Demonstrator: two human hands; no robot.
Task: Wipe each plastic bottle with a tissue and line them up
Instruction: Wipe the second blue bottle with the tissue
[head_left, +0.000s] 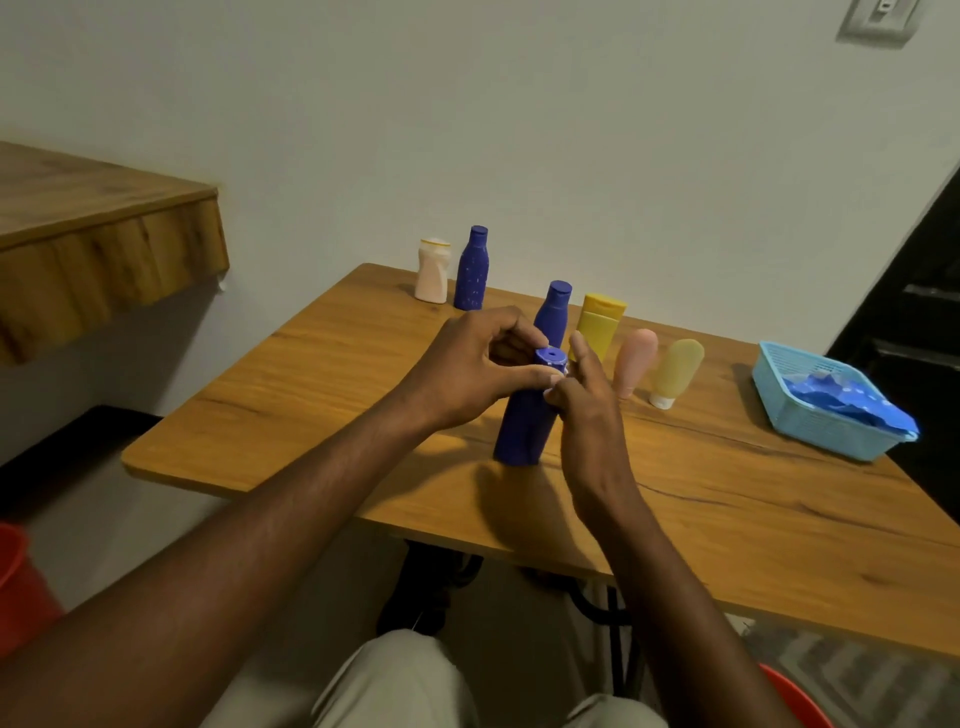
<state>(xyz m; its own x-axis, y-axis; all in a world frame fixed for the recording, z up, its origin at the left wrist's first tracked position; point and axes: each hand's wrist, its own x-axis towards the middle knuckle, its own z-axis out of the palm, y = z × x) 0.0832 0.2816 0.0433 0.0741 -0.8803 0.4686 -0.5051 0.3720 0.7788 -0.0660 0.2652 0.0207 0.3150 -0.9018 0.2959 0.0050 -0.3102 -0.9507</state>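
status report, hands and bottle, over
left grip curled round near blue bottle cap; right grip at its neck, hold unclear; bottle upright on table; nothing blocking

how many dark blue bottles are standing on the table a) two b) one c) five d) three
d: the nearest blue bottle is held at its cap by the left hand, a second blue bottle stands behind it, a third blue bottle stands beside the white bottle.

A single head-worn camera looks forward and down from close above the person's lap, facing the table (322, 374) and the wall (519, 130) behind.
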